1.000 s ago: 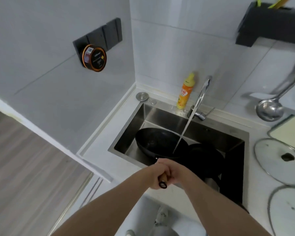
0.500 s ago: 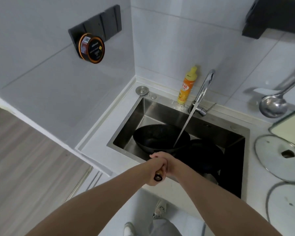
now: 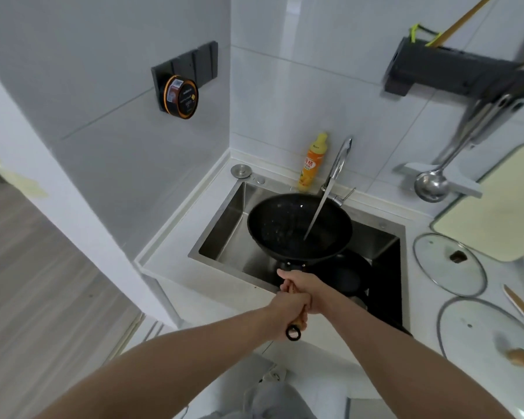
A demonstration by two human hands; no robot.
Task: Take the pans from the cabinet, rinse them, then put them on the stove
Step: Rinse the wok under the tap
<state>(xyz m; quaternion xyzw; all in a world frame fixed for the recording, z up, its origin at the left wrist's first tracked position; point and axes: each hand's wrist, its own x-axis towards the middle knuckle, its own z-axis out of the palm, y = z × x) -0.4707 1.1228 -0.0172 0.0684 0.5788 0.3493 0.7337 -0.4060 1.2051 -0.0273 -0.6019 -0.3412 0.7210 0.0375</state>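
1. Wok (image 3: 297,228): held above the sink (image 3: 224,231), just ahead of both hands, tilted toward the person.
2. Left hand (image 3: 288,313): fingers wrapped round the wooden handle (image 3: 298,320) near its ring end.
3. Right hand (image 3: 303,285): gripping the same handle, touching the left hand, nearer the bowl.
4. Water stream (image 3: 316,210) from the tap (image 3: 339,161) lands inside the wok.
5. Second pan (image 3: 342,273): in the sink, below the wok, right of the hands.

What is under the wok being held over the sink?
Below the wok, a second black pan lies in the sink, partly showing at the right. The wok covers the rest of that pan and much of the sink floor.
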